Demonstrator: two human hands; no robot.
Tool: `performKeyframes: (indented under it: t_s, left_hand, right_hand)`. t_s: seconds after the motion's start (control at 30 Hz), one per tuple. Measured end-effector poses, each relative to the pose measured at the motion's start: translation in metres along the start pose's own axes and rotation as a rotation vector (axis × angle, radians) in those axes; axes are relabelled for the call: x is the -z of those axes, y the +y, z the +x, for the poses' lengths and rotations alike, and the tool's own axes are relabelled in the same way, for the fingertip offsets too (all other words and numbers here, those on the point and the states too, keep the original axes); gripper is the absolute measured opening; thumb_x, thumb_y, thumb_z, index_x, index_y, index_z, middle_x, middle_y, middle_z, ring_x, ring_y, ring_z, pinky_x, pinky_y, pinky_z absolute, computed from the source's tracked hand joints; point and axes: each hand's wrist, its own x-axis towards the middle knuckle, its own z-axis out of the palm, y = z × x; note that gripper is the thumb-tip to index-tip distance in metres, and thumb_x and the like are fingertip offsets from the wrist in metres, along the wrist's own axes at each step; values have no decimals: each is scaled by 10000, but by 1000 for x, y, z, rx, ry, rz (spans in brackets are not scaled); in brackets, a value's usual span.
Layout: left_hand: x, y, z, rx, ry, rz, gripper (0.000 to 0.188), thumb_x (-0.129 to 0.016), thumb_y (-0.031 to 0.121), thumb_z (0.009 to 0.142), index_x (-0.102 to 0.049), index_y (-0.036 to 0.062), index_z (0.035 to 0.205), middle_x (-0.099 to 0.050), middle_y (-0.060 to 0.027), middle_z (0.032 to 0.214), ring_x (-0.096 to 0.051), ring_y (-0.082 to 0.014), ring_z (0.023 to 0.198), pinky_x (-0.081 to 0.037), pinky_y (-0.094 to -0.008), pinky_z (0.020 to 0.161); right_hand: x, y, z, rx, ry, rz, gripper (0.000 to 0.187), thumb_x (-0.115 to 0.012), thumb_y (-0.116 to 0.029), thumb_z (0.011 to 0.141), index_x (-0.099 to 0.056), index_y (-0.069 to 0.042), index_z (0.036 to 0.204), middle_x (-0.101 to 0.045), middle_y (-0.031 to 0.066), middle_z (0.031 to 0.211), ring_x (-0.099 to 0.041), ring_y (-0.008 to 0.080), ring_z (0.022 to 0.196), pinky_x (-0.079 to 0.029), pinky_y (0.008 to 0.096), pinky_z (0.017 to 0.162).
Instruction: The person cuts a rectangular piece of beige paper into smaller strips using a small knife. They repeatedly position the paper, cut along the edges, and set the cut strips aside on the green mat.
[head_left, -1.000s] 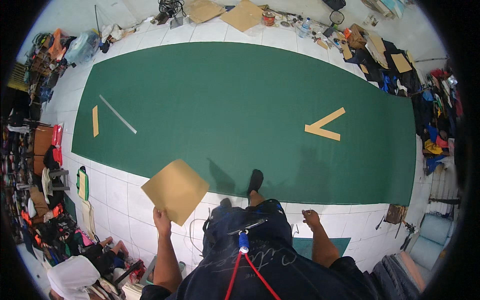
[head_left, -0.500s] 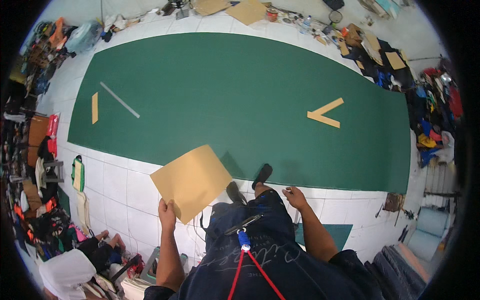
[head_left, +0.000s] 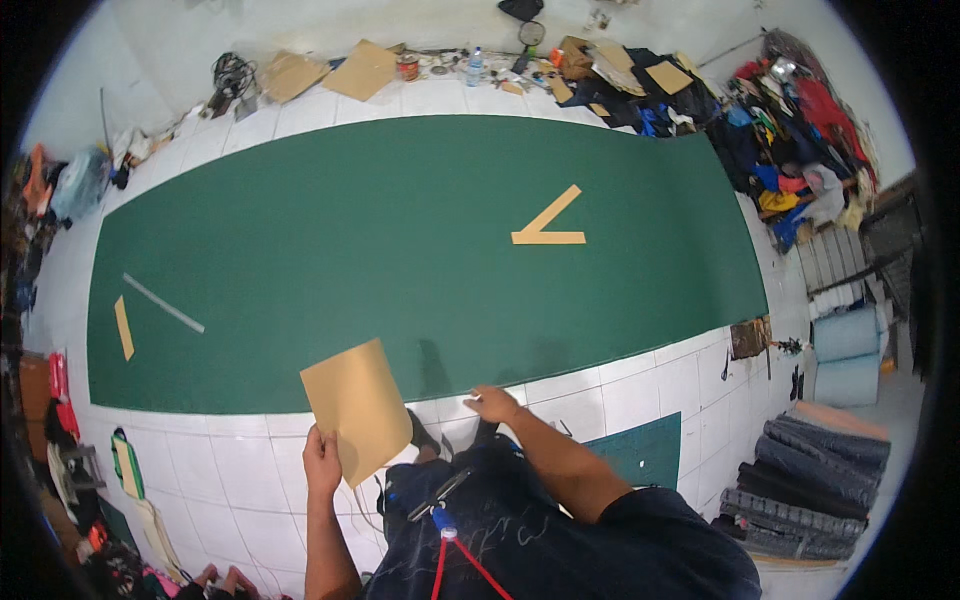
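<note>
My left hand (head_left: 321,460) is closed on the lower left edge of a tan cardboard sheet (head_left: 358,412), held up over the near edge of a large green fabric sheet (head_left: 360,260) on the floor. My right hand (head_left: 495,404) is pinched at the fabric's near edge. At its fingertips shows a small white piece (head_left: 470,402), too small to name. Two tan card strips (head_left: 548,238) meet in a V on the right part of the fabric. Toward the left lie a single tan strip (head_left: 123,328) and a grey ruler-like strip (head_left: 165,304).
White floor tiles (head_left: 235,470) surround the fabric. A smaller green piece (head_left: 645,450) lies by my right arm. Dark fabric rolls (head_left: 810,480) are stacked at the lower right. Piled clothes (head_left: 800,150) and a water bottle (head_left: 474,66) line the far side.
My view has swung to the right and up. My right hand has come inward, nearer the cardboard sheet, which stays in my left hand.
</note>
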Motion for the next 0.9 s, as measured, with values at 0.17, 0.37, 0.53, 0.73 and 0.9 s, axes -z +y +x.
performKeyframes:
  t_s: [0.17,0.37,0.53,0.73,0.9]
  left_hand:
    - [-51,32,-8,25,-105,114,293,-523,68,1040,-601,-26,1307,-714,-162,1159,-670,-203,1077,-512,-327,938]
    - [-123,59,-32,9,-221,108,331,-561,58,1022,-604,-15,1341,-709,-137,1196,-644,-178,1119,-508,-335,967]
    - [-159,80,-51,83,-229,52,339,-569,123,1043,-604,-3,1355,-685,-111,1256,-631,-176,1144,-504,-339,987]
    - [-166,115,-58,164,-252,-201,395,-553,129,1048,-535,1,1421,-664,-95,1275,-619,-166,1161,-485,-337,1011]
    - [-177,129,-46,203,-206,-355,437,-558,154,1037,-503,-4,1440,-655,-103,1285,-626,-185,1156,-488,-341,1012]
  right_hand:
    - [-5,32,-15,-77,-118,111,627,-656,-558,936,-684,-8,1236,-705,234,1198,-675,398,1111,-524,458,975]
    - [1,122,-27,-78,-106,218,741,-677,-652,897,-704,20,1208,-705,256,1207,-678,382,1135,-522,439,994]
    - [62,153,-51,-260,-148,303,935,-652,-727,881,-593,79,1351,-644,245,1357,-665,379,1176,-515,441,1001]
    - [92,133,-46,-421,-371,532,1038,-605,-818,846,-428,-65,1539,-524,167,1508,-557,357,1309,-486,509,889]
    - [92,114,-37,-398,-383,689,1090,-550,-873,834,-334,-119,1590,-441,154,1575,-488,306,1381,-425,449,832]
